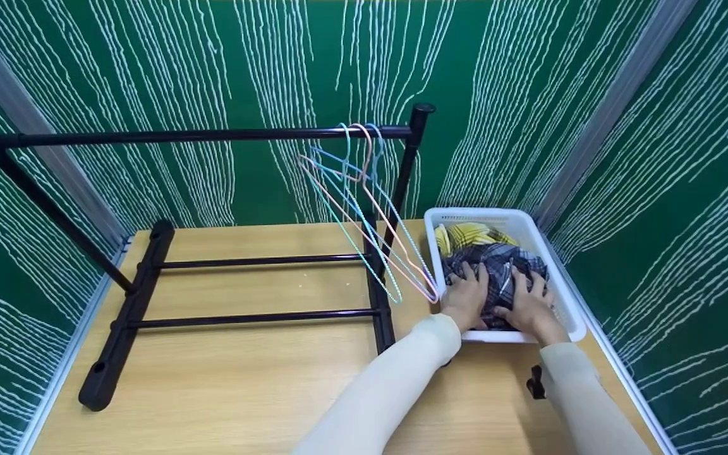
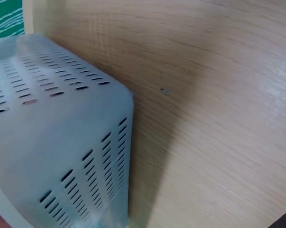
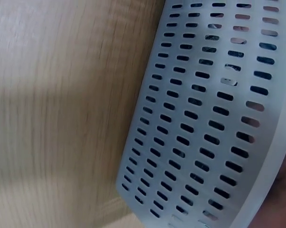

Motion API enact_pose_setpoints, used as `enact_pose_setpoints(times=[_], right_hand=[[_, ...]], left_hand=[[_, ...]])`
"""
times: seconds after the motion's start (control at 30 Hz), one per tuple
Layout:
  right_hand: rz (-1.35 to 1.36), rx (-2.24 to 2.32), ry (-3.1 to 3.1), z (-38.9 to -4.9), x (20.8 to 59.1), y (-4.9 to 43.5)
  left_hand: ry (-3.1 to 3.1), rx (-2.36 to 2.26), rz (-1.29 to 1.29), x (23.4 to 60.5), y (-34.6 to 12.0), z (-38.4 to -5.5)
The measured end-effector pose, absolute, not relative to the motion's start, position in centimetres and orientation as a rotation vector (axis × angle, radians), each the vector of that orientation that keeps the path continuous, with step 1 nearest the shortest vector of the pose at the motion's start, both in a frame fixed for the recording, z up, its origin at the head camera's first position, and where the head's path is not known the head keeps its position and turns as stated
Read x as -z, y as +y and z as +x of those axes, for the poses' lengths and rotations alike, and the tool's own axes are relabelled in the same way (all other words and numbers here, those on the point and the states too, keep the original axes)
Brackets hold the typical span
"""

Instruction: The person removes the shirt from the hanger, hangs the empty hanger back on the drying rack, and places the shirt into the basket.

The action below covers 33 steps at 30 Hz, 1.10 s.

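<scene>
Inside a white plastic basket (image 1: 509, 218) at the right lies a dark blue-grey plaid garment (image 1: 500, 272). Behind it in the same basket is a yellow plaid garment (image 1: 474, 234). My left hand (image 1: 465, 297) rests on the left part of the dark garment, fingers spread. On its right part lies my right hand (image 1: 531, 306), with its fingers apart too. Both wrist views show mostly the basket's slotted outer wall (image 2: 52, 109), (image 3: 190, 114); the fingers are hidden there.
A black clothes rack (image 1: 212, 135) stands left of the basket. Several thin wire hangers (image 1: 364, 180), blue, pink and green, hang from its right end, their lower corners close to the basket. Green walls with white lines (image 1: 275, 63) enclose the wooden table (image 1: 244, 379).
</scene>
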State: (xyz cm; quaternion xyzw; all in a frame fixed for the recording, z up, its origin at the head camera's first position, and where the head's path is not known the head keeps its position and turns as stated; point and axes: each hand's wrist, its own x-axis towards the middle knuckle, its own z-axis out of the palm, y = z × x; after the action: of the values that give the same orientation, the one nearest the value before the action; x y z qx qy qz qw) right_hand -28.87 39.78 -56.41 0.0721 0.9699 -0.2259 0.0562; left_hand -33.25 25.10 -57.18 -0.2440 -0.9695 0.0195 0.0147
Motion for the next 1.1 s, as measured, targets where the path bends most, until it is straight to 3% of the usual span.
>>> enact_pose_setpoints(times=[0.33,0.6,1.1], right_hand=[[0.051,0.743,3.005,-27.8,55.4,41.6],[-0.006,0.855,2.951,-27.2,52.6,43.6],[-0.014,0.95,3.11,-25.6,49.3,42.7]], left_hand=[[-2.879,-0.302,-0.893,56.6,23.8,-33.2],[-2.805,-0.054,-1.085,54.5,21.1,-34.3],[-2.847,0.21,-1.104,54.6,13.6,-34.7]])
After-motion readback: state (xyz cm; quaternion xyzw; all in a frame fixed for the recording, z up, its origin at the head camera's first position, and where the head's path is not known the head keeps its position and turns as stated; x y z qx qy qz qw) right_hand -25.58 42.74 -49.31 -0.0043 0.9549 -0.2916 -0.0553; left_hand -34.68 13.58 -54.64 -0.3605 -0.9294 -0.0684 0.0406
